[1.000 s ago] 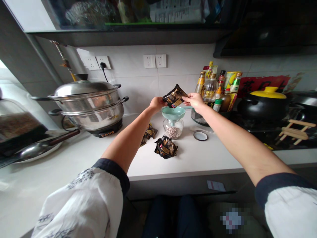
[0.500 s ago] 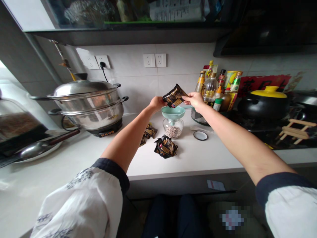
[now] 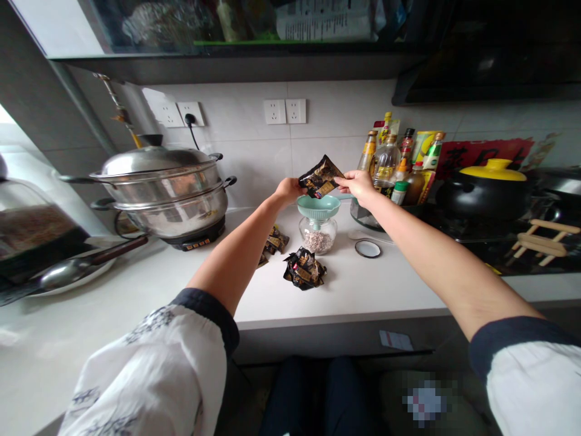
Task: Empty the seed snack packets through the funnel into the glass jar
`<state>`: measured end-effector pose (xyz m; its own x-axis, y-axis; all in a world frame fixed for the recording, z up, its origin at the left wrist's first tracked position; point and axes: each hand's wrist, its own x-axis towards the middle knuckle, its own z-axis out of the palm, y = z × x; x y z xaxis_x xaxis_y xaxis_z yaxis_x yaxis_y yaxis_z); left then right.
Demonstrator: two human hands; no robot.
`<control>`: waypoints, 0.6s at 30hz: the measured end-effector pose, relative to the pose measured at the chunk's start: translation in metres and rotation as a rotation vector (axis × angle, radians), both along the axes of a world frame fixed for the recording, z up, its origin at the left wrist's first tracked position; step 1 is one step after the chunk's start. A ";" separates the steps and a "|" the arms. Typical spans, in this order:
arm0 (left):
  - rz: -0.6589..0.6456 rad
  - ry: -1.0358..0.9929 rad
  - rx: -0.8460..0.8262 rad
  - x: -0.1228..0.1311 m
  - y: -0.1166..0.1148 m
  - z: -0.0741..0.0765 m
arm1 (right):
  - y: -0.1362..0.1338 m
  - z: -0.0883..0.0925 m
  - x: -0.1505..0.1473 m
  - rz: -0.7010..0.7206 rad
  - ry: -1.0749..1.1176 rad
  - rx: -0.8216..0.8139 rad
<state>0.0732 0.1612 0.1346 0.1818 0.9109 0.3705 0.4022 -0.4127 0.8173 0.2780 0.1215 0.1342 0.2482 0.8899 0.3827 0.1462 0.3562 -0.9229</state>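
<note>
Black foil with gold print is all you can make out of the packet (image 3: 320,177). Its lettering is too small to read, and you cannot tell whether its edge is torn open. The fingertips of your left hand (image 3: 287,190) are hidden behind the packet's lower left corner. Your right hand (image 3: 361,183) pinches the right edge between thumb and fingers, so both hands are closed on it. The funnel's (image 3: 318,208) spout disappears into the neck of the jar (image 3: 318,235). Your left forearm covers part of the small flat packets (image 3: 273,240) lying on the counter (image 3: 390,284).

You hold the packet in the air, tilted with one corner up, directly above the funnel and close to its rim without touching it. It looks glossy, creased and roughly square.

The funnel is pale green, smooth and wide-mouthed, and sits upright in the jar. The jar is clear glass, round-bellied, with a layer of pale grainy filling at the bottom. Just in front of it lies a crumpled heap of packets (image 3: 304,269) in the same black and gold. To the right of the jar a round lid (image 3: 368,248) lies flat, dark-rimmed with a white centre. The counter is plain white and matte. At the left stands a tiered steamer pot (image 3: 163,188) of polished steel. At the right, a cluster of bottles (image 3: 390,160) stands against the tiled wall. Beside them is a black pot with a yellow lid (image 3: 485,188).
</note>
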 end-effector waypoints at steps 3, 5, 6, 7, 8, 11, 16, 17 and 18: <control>-0.015 -0.056 0.009 0.001 0.000 -0.001 | 0.002 0.001 -0.001 0.009 0.014 -0.002; -0.026 -0.157 -0.009 0.002 -0.004 0.000 | 0.002 0.002 -0.002 0.007 0.032 -0.006; -0.036 -0.205 -0.026 0.002 -0.007 0.001 | 0.003 0.002 -0.003 0.002 0.042 -0.005; -0.051 -0.248 -0.045 0.003 -0.009 0.002 | 0.003 0.003 -0.003 -0.007 0.052 -0.004; -0.071 -0.284 -0.064 0.004 -0.012 0.002 | 0.003 0.004 -0.004 -0.017 0.061 -0.003; -0.100 -0.348 -0.082 0.010 -0.015 0.003 | 0.004 0.005 -0.008 -0.029 0.066 0.003; -0.088 -0.380 -0.081 0.018 -0.013 0.001 | 0.003 0.006 -0.012 -0.022 0.041 0.014; -0.095 -0.371 -0.082 0.018 -0.012 0.000 | 0.003 0.005 -0.012 -0.021 0.036 0.011; -0.097 -0.355 -0.079 0.017 -0.011 0.000 | 0.004 0.005 -0.010 -0.019 0.031 0.009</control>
<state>0.0898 0.1502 0.1348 0.1412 0.9242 0.3549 0.0502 -0.3647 0.9298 0.2676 0.1250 0.1392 0.2771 0.8813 0.3829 0.1247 0.3621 -0.9238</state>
